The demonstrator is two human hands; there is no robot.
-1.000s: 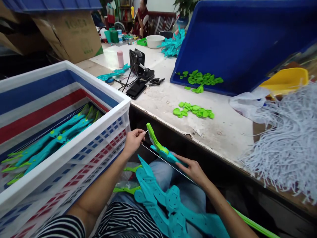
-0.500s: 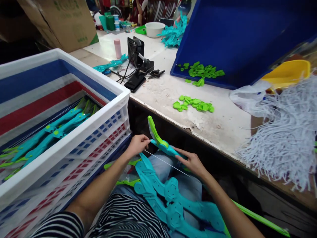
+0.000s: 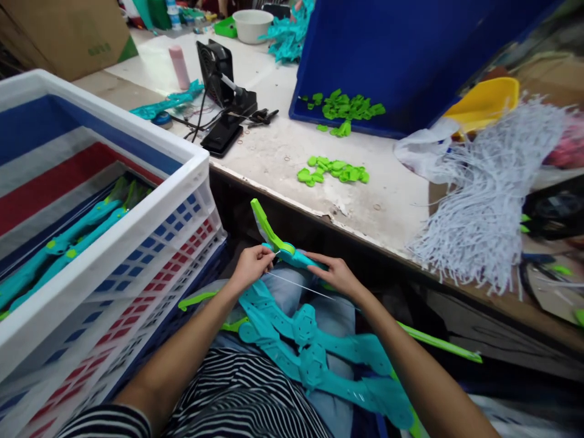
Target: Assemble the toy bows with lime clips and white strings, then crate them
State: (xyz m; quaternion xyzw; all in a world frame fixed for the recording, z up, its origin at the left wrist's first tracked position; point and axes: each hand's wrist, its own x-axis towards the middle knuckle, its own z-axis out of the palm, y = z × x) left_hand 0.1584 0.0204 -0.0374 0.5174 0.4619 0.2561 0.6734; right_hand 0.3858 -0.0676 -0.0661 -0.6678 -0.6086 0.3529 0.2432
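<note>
My left hand [image 3: 252,266] pinches a thin white string [image 3: 301,285] beside the joint of a turquoise plastic toy bow [image 3: 302,260]. A bright green limb [image 3: 265,228] angles up from that joint. Along the turquoise body, my right hand [image 3: 336,275] grips the bow with outstretched fingers on top; its thumb is partly hidden. The string runs from near the left fingers to below the right hand. Across my lap lie two more turquoise bow bodies [image 3: 314,365], with green limbs showing at their ends.
On my left stands a white crate [image 3: 201,164] with a striped lining and finished-looking bows inside. The table [image 3: 269,164] holds small green pieces [image 3: 335,170], a phone [image 3: 222,141], a fan [image 3: 215,73], a tilted blue bin [image 3: 387,61] and a bundle of white strings [image 3: 483,201].
The view has swung right and down, so the scene sits further left and higher. My left fingers have brought the string close against the bow's joint. My right hand keeps its hold.
</note>
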